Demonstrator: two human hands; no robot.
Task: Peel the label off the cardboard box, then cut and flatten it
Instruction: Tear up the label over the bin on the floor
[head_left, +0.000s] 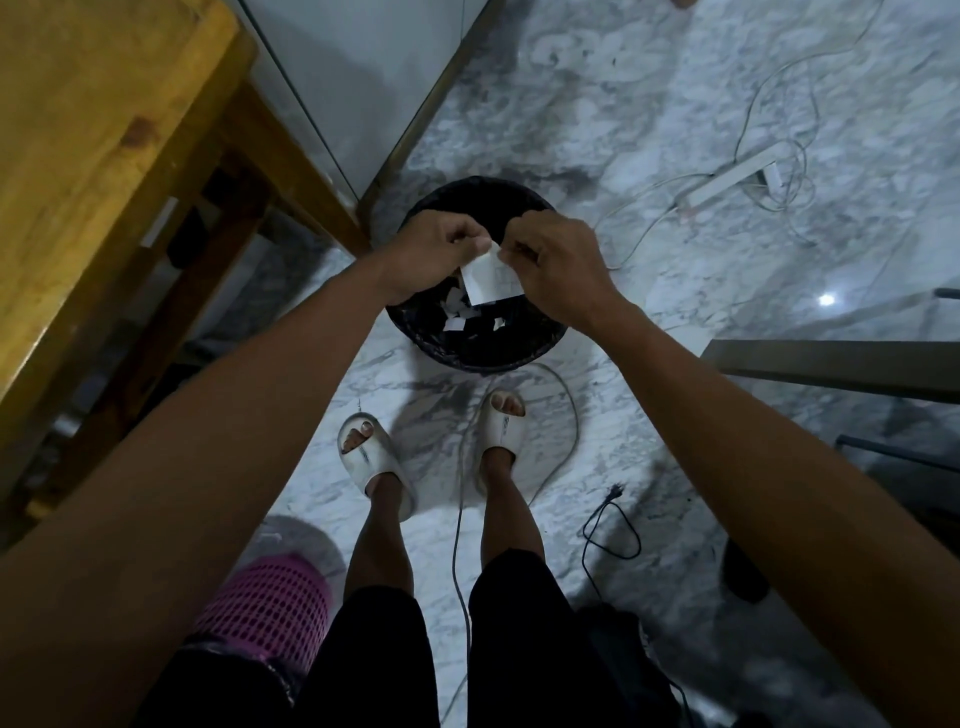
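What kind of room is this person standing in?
Probably a room in a home or small office, though I can't be sure. The floor is polished marble-pattern tile, a wooden table stands at one side, a power strip with loose cables lies on the floor, and the person wears slippers beside a black waste bin.

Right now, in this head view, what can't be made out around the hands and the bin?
- Cardboard box: not in view.
- White label piece: print too small and blurred; top edge hidden by the left hand and right hand.
- Black bin: far rim and depth hidden by the hands; scraps unreadable.
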